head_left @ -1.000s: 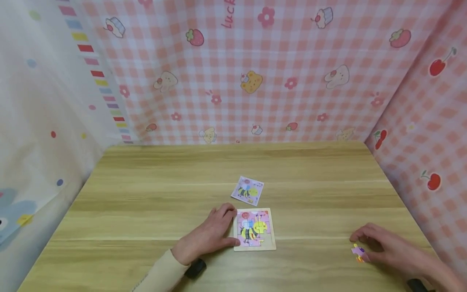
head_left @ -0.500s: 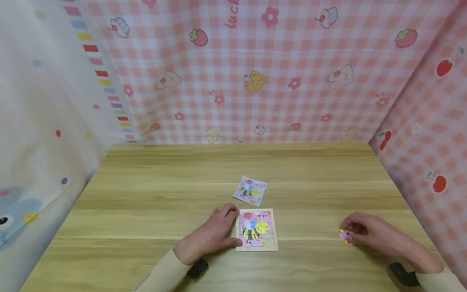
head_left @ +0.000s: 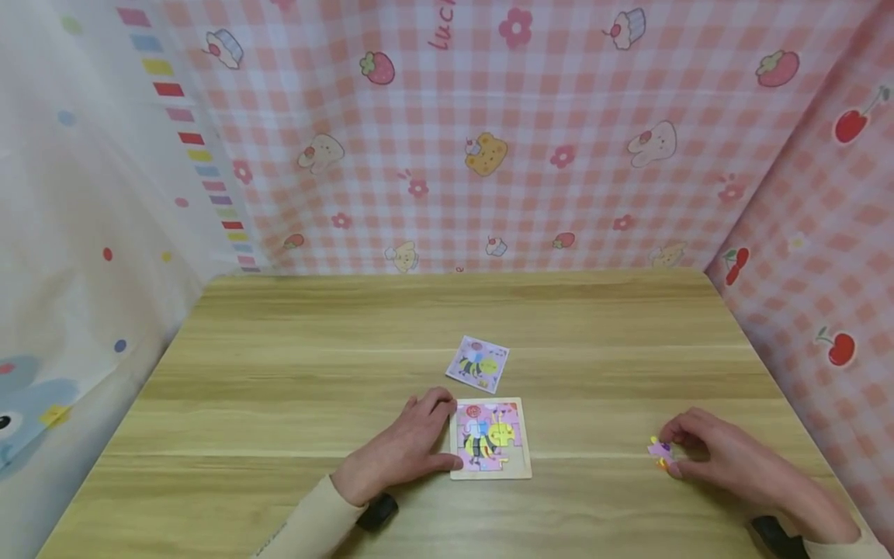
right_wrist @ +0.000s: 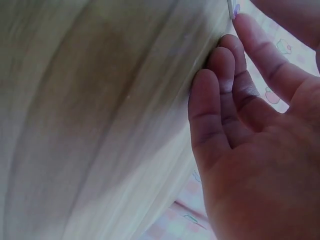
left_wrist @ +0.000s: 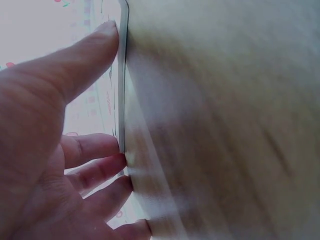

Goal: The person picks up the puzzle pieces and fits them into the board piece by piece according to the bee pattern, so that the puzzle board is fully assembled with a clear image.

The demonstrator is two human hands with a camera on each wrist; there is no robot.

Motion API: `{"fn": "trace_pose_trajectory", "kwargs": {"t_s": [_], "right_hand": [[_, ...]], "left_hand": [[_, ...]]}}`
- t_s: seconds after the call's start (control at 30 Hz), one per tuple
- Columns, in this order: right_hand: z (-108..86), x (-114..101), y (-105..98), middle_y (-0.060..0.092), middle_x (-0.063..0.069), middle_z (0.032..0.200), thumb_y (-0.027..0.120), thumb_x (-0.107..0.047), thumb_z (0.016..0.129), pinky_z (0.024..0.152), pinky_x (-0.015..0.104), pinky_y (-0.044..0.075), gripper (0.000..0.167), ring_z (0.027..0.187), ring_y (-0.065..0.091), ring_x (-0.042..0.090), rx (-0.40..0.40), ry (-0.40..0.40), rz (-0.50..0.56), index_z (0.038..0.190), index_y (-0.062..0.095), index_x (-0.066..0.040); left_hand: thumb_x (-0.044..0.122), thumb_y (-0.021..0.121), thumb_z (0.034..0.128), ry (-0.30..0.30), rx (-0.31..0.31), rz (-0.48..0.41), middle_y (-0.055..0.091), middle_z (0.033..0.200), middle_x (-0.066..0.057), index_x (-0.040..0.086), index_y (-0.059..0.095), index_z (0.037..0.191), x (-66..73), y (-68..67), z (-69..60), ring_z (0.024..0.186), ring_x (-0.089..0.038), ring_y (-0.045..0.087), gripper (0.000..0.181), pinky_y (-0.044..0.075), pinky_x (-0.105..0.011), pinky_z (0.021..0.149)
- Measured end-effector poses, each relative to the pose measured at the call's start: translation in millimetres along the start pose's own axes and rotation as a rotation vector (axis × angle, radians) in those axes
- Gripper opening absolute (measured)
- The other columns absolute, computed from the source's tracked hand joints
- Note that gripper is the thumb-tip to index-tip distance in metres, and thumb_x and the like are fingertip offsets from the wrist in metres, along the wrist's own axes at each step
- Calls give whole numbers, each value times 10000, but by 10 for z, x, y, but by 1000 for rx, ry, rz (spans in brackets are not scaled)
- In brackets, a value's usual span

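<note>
A square wooden jigsaw board (head_left: 524, 466) with a bee picture lies at the table's front middle. Its lower right corner shows bare wood. My left hand (head_left: 405, 450) holds the board's left side, thumb at the near corner and fingertips at the far one. In the left wrist view, thumb and fingers (left_wrist: 95, 146) meet the board's edge (left_wrist: 122, 85). Well to the right, my right hand (head_left: 726, 462) pinches a pink, yellow and purple jigsaw piece (head_left: 657, 449) between thumb and forefinger. Only a sliver of the piece (right_wrist: 231, 9) shows in the right wrist view.
A square picture card (head_left: 478, 363) with the same bee lies just behind the board. The wooden table (head_left: 314, 349) meets a pink checked cloth (head_left: 433, 109) at the back and right. A white dotted curtain (head_left: 91, 194) hangs on the left.
My right hand has moved a little leftward and away from me with the jigsaw piece, and its fingers have shifted on it. My left hand stays on the board.
</note>
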State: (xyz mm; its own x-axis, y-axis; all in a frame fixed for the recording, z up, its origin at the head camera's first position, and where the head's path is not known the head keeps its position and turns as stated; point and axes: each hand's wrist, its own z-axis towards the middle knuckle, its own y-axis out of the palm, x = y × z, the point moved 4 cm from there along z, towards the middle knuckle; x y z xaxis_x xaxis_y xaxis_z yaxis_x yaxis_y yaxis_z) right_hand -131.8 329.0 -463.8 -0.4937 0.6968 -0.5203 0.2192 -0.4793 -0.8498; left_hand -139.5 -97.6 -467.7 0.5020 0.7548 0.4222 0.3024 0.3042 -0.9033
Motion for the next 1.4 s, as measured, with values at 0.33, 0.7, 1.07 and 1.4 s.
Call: {"fn": "trace_pose_trajectory", "kwargs": {"t_s": [0.33, 0.7, 1.07, 1.4], "right_hand": [[20, -8, 39, 551, -136, 853, 869, -88, 820, 620, 207, 464, 314, 775, 493, -30, -24, 97, 85, 939, 586, -154], [88, -131, 29, 617, -171, 852, 770, -20, 907, 615, 188, 479, 212, 768, 534, -38, 39, 66, 129, 949, 636, -180], [221, -310, 28, 674, -146, 878, 773, 4, 896, 661, 169, 529, 215, 787, 607, -13, 92, 61, 159, 942, 689, -188], [375, -514, 71, 688, -148, 861, 782, -44, 905, 641, 194, 528, 167, 772, 603, -7, 111, 71, 175, 943, 714, -192]], "left_hand": [[423, 806, 897, 0, -3, 7, 445, 1441, -138, -42, 508, 1429, -9, 11, 0, 1279, -248, 486, 767, 367, -484, 1165], [402, 821, 889, 4, 4, -6, 451, 1427, -140, -44, 513, 1410, 4, 1, -11, 1271, -259, 495, 752, 363, -535, 1165], [420, 806, 899, -10, -8, -13, 450, 1432, -129, -27, 509, 1421, 6, -4, -10, 1280, -251, 490, 749, 343, -548, 1183], [416, 803, 903, -16, -13, -25, 443, 1439, -130, -30, 501, 1431, 5, -5, -13, 1290, -256, 488, 754, 330, -559, 1190]]}}
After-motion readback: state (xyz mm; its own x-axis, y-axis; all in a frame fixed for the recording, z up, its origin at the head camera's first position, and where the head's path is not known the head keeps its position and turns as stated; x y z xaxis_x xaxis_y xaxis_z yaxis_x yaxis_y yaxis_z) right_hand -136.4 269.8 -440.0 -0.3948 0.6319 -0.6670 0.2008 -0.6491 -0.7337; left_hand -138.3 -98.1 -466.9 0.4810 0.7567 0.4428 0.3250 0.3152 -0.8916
